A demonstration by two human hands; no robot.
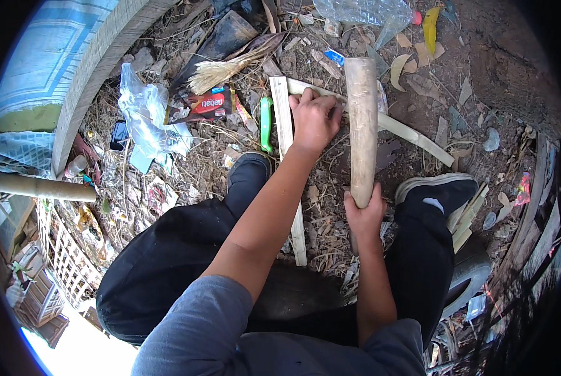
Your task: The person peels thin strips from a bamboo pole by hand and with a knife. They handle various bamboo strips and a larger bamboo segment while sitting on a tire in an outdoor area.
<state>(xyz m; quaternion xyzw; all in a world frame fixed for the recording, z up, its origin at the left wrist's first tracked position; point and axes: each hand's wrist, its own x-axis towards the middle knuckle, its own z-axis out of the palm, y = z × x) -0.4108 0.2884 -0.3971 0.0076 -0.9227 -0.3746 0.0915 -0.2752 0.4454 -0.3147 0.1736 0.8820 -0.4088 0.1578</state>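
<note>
My right hand [365, 214] is wrapped round the lower end of a thick, pale wooden club [361, 125], which points away from me. To its left, my left hand [316, 118] has its fingers curled down onto a split bamboo strip [416, 136]. That strip runs slantwise behind the club, so part of it is hidden. A second, straight bamboo strip [283, 116] lies lengthwise beside my left hand and passes under my left forearm. Just left of it, a bright green handle [266, 124] rests on the ground. What my left fingertips press on is partly hidden.
Litter, dry leaves and wood chips cover the soil. Clear plastic bags [147, 106], a dark red wrapper [202, 105] and a straw bundle [227, 72] lie at the left. My shoes [437, 191] flank the work. A tyre [470, 276] and more strips [468, 218] are at the right.
</note>
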